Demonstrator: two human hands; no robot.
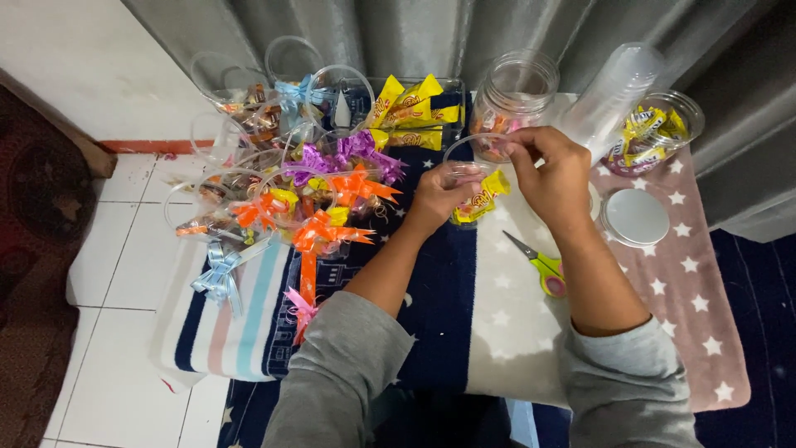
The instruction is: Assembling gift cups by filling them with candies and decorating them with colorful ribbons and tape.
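We find the filling step in hand: our left hand (439, 195) grips a clear plastic cup (471, 178) holding yellow candy, just left of the scissors (537, 264), while our right hand (554, 174) pinches its handle, which next needs seating.

We see both our arms in a plain grey long-sleeved top, of soft, matte cloth that folds into loose creases. Each sleeve is pushed up and bunched near the elbow, so our forearms are bare down to the left hand (444, 192) and the right hand (554, 174). We wear no rings, watch or bracelets on either hand or wrist.
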